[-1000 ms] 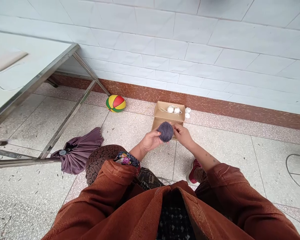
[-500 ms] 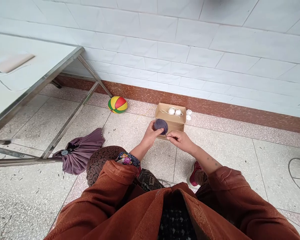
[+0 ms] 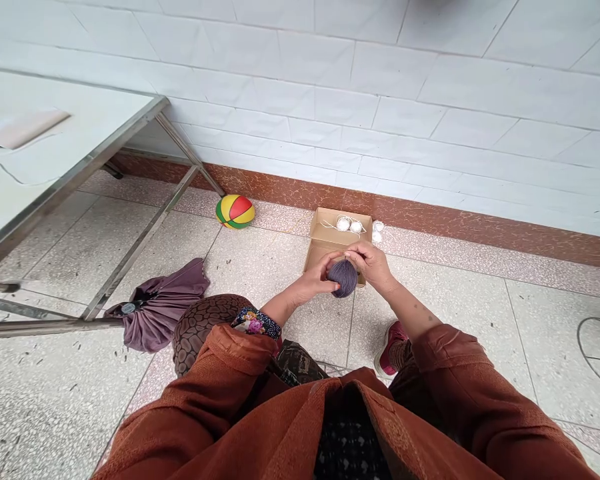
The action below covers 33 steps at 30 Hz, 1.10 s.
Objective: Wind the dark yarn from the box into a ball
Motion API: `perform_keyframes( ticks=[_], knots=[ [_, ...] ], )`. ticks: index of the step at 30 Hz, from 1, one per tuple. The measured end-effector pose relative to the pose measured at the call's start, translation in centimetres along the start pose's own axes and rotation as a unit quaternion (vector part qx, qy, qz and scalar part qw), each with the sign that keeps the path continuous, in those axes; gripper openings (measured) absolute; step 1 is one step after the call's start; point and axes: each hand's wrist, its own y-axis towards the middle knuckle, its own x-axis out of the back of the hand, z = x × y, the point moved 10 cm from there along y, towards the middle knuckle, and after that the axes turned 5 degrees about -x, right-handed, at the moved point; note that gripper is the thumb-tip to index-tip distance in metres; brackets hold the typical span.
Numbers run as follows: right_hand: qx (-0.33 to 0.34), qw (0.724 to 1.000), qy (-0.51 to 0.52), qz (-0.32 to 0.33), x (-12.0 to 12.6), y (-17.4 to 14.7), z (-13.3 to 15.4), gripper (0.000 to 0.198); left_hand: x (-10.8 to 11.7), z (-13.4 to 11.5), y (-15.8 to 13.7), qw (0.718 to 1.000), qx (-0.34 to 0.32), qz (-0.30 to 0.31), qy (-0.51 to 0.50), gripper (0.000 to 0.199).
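Observation:
A dark purple-grey ball of yarn [image 3: 343,279] is in my left hand [image 3: 313,280], with the thumb on its near side and the fingers curled round its left. My right hand [image 3: 370,263] pinches a strand of yarn [image 3: 347,257] at the top of the ball, its fingertips close to my left fingers. Behind and partly hidden by both hands lies an open cardboard box [image 3: 325,248] on the floor. White yarn balls [image 3: 349,224] with loose ends sit against its raised lid, and more white balls [image 3: 377,231] rest just right of it.
A red, yellow and green ball [image 3: 235,211] lies by the leg of a metal-framed table [image 3: 125,127] on the left. A folded purple umbrella [image 3: 163,307] is on the floor under the table edge. The tiled wall [image 3: 300,100] rises behind the box. A cable [image 3: 587,357] loops at far right.
The yarn ball has moved right and toward me in my left hand. My right hand has risen from the ball's lower right to its top, still pinching the strand.

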Motion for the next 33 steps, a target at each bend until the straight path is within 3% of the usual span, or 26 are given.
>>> perform_keyframes(
  ticks=[3, 8, 13, 17, 21, 25, 29, 33],
  knots=[
    [-0.037, 0.999, -0.008, -0.013, -0.8, -0.1, -1.6, 0.028, -0.1, -0.9, -0.3, 0.996, -0.012, -0.009, -0.085, 0.076],
    [-0.065, 0.996, -0.029, 0.061, -4.2, -1.9, -2.6, 0.024, 2.7, -1.5, -0.2, 0.982, -0.037, -0.128, -0.135, 0.059],
    [-0.009, 0.981, -0.036, 0.193, -7.5, -4.2, 0.4, 0.024, 6.4, -1.1, -0.7, 0.962, -0.061, -0.259, -0.065, 0.051],
    [0.029, 0.971, -0.029, 0.237, -7.7, -5.1, 2.9, 0.025, 7.8, -0.8, -1.1, 0.951, -0.053, -0.304, 0.029, 0.057],
    [0.045, 0.972, 0.016, 0.231, -5.7, -4.2, 4.4, 0.025, 7.2, -0.6, -0.9, 0.955, -0.026, -0.279, 0.094, 0.063],
    [0.015, 0.986, 0.053, 0.156, -2.0, -1.8, 4.2, 0.026, 4.9, 0.1, -0.3, 0.975, 0.014, -0.182, 0.128, 0.065],
    [0.009, 0.996, 0.037, 0.087, 0.5, -0.2, 2.9, 0.025, 2.5, 0.4, 0.1, 0.990, 0.027, -0.086, 0.104, 0.078],
    [-0.005, 0.999, 0.011, 0.046, 0.8, 0.5, 0.9, 0.027, 0.4, -0.9, 0.1, 0.999, -0.011, -0.007, 0.033, 0.083]
  ],
)
